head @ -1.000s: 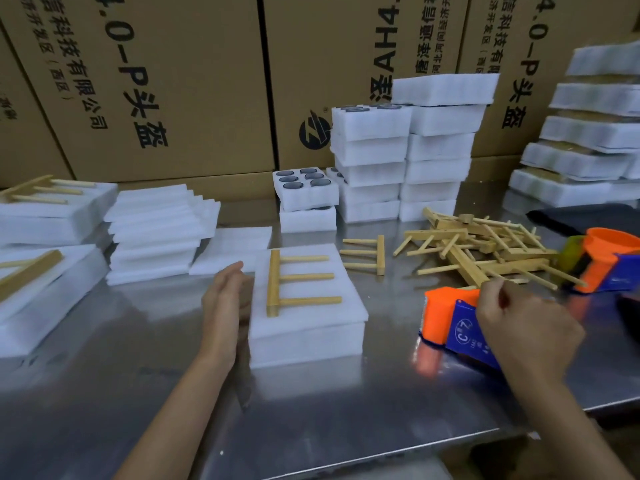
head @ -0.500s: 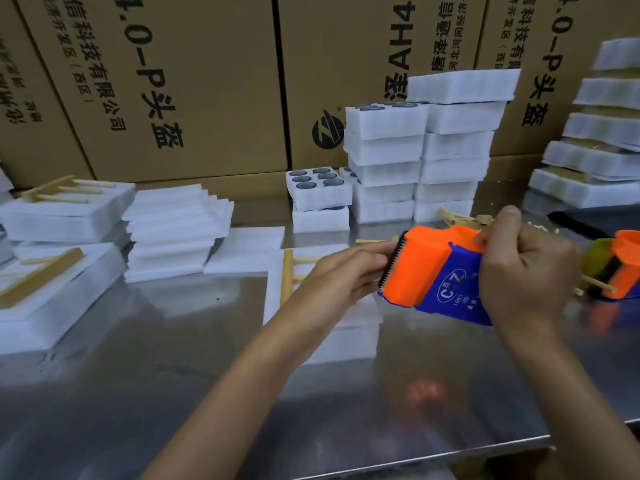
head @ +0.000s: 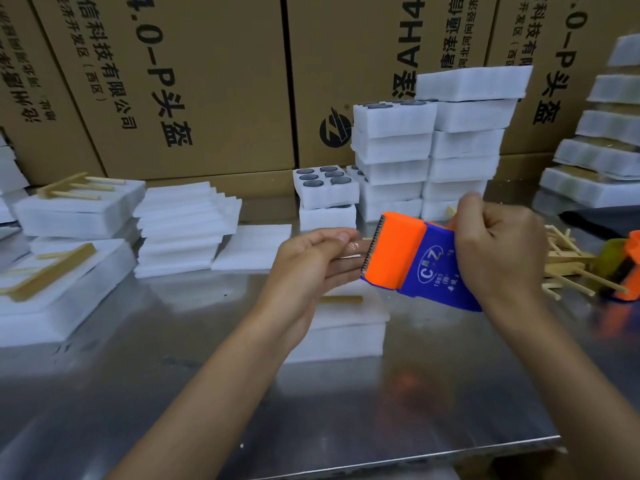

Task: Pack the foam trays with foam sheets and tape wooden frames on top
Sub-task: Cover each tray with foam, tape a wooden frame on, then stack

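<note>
Steel table [head: 173, 375] before cartons [head: 207, 81]; right hand [head: 498, 251] grips the tape dispenser [head: 412, 258] above the foam tray [head: 346, 327], left hand [head: 311, 261] pinching clear tape [head: 356, 249] at its toothed edge

At frame centre, the tape dispenser [head: 412, 261] is orange at its toothed end and blue behind, with white lettering. White foam trays [head: 429, 147] hold dark grey discs. Tan cartons [head: 214, 81] across the top carry black print.
</note>
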`<state>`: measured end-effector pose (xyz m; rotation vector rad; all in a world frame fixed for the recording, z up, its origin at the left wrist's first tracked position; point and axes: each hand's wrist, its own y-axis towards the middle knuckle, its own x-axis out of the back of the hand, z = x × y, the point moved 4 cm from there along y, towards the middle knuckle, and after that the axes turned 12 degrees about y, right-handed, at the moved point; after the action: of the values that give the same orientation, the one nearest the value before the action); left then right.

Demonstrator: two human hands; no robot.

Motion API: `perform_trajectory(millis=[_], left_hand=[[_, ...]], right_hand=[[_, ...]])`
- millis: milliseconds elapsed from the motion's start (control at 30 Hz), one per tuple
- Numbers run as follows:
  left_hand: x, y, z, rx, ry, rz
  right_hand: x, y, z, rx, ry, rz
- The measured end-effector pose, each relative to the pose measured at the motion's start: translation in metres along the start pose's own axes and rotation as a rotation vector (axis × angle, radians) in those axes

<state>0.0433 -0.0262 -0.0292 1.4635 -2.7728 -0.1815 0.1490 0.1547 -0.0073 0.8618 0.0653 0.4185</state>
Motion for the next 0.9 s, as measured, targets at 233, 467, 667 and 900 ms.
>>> perform_trajectory(millis=[233,467,667,900], left_hand=[[0.019,0.014,-0.009,0.081,-0.051,-0.187],[0.033,0.033,-0.013,0.097,-0.116,-0.219],[0.115,0.053,-0.021,0.121,-0.249,-0.372],[0.181,0.045,-0.014,0.163,-0.23,-0.369]], right_hand=[[-0.032,0.016,0.01,-0.002,-0.12,0.314],[-0.051,0.041,0.01,-0.019,-0.244,0.415],[-0.048,0.061,-0.023,-0.144,-0.29,0.51],[-0.03,0.056,-0.062,-0.472,-0.358,0.689]])
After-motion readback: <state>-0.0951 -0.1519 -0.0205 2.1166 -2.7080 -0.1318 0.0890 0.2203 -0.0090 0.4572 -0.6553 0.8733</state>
